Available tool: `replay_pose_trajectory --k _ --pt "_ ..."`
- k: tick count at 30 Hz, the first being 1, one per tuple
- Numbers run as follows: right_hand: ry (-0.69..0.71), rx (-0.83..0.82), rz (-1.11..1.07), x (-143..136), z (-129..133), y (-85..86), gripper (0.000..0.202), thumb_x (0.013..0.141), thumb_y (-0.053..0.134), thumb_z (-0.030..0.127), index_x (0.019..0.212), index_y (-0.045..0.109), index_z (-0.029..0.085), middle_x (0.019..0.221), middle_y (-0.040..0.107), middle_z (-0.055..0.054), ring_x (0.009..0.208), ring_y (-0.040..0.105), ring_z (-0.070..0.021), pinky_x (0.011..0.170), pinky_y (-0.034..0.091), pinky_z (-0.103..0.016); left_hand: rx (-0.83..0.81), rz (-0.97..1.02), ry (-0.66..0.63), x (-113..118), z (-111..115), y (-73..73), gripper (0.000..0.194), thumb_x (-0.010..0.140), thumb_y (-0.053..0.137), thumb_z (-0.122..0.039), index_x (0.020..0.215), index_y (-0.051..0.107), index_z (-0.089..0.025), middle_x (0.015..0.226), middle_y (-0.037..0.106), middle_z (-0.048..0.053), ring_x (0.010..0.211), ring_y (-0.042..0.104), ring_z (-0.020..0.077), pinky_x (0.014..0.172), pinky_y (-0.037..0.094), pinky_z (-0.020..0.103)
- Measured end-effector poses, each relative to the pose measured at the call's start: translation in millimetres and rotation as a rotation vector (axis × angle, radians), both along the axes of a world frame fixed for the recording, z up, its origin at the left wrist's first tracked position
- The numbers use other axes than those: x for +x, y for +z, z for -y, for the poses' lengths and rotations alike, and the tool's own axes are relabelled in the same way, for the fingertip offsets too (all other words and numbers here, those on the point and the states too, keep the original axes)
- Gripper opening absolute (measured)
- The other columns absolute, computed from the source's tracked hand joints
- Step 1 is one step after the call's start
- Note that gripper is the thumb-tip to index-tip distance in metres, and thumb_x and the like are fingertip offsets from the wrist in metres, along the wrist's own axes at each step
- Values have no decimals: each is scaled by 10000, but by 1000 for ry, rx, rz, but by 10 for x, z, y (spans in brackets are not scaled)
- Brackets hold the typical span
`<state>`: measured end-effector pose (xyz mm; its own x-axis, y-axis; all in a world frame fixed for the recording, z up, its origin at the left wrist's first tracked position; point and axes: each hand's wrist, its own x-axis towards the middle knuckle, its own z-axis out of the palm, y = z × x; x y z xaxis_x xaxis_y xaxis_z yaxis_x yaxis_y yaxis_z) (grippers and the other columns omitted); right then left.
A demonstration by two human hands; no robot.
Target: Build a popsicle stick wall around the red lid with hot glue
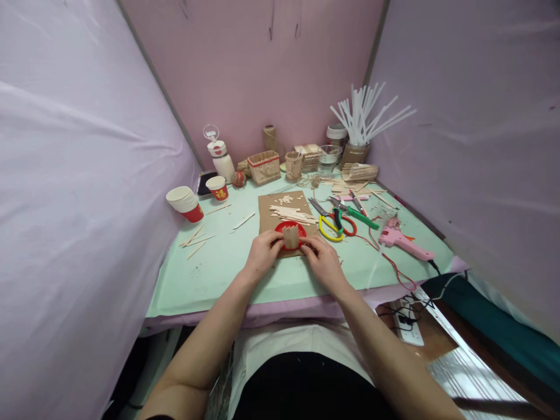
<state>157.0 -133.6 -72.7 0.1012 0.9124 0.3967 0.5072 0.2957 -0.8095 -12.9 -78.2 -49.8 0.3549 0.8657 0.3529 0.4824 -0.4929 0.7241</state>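
A round red dish (284, 224) sits at the front of a brown cardboard sheet (265, 209). Standing in it is a small tan piece with a jagged top (290, 237), its exact make unclear. My left hand (263, 249) pinches the dish's left rim between thumb and fingers. On the opposite side, my right hand (322, 256) has its fingertips closed at the right rim. Just behind the dish lie flat wooden sticks (291, 214) and small cut bits (285, 199). The fingers' undersides are hidden.
Scissors (331, 226) and green-handled pliers (359, 216) lie right of the sheet. A pink glue gun (405, 242) rests near the right edge, its cord hanging down. Stacked paper cups (186, 204) lean at left. A woven box (264, 168) and water bowl (328, 162) stand behind.
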Motion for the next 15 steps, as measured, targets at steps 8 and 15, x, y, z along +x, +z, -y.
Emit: replay_pose_trajectory --k 8,15 --pt "0 -4 13 8 -15 -20 250 874 486 221 1003 700 222 1001 692 -84 952 618 -228 861 473 -379 44 -63 -28 -14 -3 21 188 823 544 -117 855 715 -190 842 703 48 797 609 167 766 464 288" --pt "0 -16 30 1 -12 -29 245 875 489 228 1000 699 204 995 690 -90 932 621 -223 849 475 -368 58 -66 -43 -19 -6 -5 205 825 548 -97 869 726 -190 859 721 56 788 627 169 749 470 283"
